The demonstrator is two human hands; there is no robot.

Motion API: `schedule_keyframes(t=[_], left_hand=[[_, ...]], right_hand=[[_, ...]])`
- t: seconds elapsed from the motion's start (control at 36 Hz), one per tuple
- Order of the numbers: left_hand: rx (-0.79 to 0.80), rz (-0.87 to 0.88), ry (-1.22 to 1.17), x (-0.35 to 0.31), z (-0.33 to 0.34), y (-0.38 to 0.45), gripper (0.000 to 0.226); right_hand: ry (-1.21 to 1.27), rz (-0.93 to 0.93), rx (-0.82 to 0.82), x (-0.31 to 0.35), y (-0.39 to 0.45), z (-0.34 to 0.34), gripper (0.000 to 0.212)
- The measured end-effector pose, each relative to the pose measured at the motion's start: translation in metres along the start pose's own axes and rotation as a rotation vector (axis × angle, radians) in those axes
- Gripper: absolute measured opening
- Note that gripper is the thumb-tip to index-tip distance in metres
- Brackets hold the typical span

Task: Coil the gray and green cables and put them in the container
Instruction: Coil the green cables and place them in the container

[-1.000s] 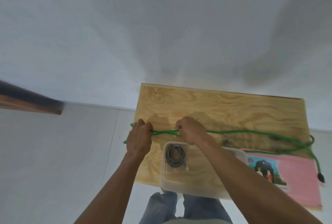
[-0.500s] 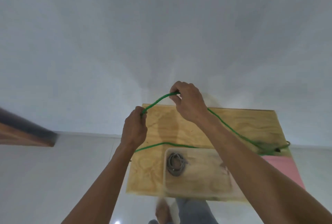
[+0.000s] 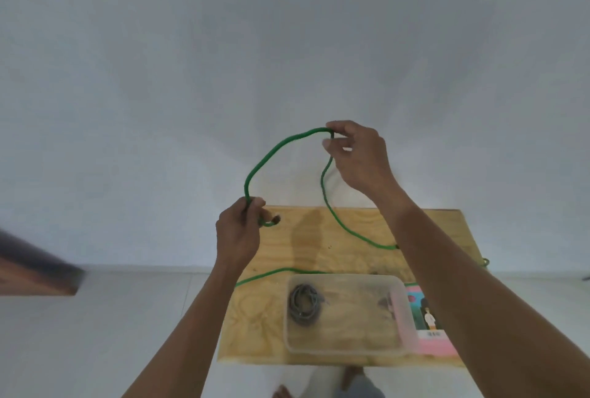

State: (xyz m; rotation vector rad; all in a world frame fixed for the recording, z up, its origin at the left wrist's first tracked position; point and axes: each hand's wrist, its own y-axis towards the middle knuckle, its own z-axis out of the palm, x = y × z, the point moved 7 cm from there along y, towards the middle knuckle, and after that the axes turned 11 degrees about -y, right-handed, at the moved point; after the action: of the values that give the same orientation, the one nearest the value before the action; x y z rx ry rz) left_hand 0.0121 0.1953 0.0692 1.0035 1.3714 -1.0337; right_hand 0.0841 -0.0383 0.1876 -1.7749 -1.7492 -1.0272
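Nearest the camera, the clear rectangular plastic container point(image 3: 346, 351) sits on the pale plywood table point(image 3: 255, 317), with the coiled gray cable point(image 3: 303, 304) lying in its left end, so that half looks done. Above it, the left hand point(image 3: 238, 234) grips the thin green cable point(image 3: 271, 151) in a curled fist, a short end curling out past the fingers. Farther up, the right hand point(image 3: 357, 158) pinches the top of a raised arc. The rest trails across the table. It looks light and floppy, a bit springy, so I'd keep feeding loops into the left fist, taking hold close to the last loop.
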Motion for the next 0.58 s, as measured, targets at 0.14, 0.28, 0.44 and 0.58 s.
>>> schedule_keyframes(t=[0.14,0.28,0.44,0.58], left_hand=[[0.034,-0.096,-0.304,-0.032,0.034,-0.004,0.021],[0.033,-0.162,-0.429,-0.054,0.076,-0.006,0.024],[0.028,-0.241,-0.569,-0.071,0.132,-0.019,0.027],[0.053,-0.215,-0.591,-0.091,0.170,-0.028,0.030]], right_hand=[[-0.117,0.043,0.125,-0.030,-0.017,0.000,0.052],[-0.055,-0.002,0.379,-0.048,-0.046,0.003,0.034],[-0.016,-0.034,0.379,-0.085,-0.057,-0.024,0.023],[0.100,-0.009,0.340,-0.107,-0.051,-0.050,0.016]])
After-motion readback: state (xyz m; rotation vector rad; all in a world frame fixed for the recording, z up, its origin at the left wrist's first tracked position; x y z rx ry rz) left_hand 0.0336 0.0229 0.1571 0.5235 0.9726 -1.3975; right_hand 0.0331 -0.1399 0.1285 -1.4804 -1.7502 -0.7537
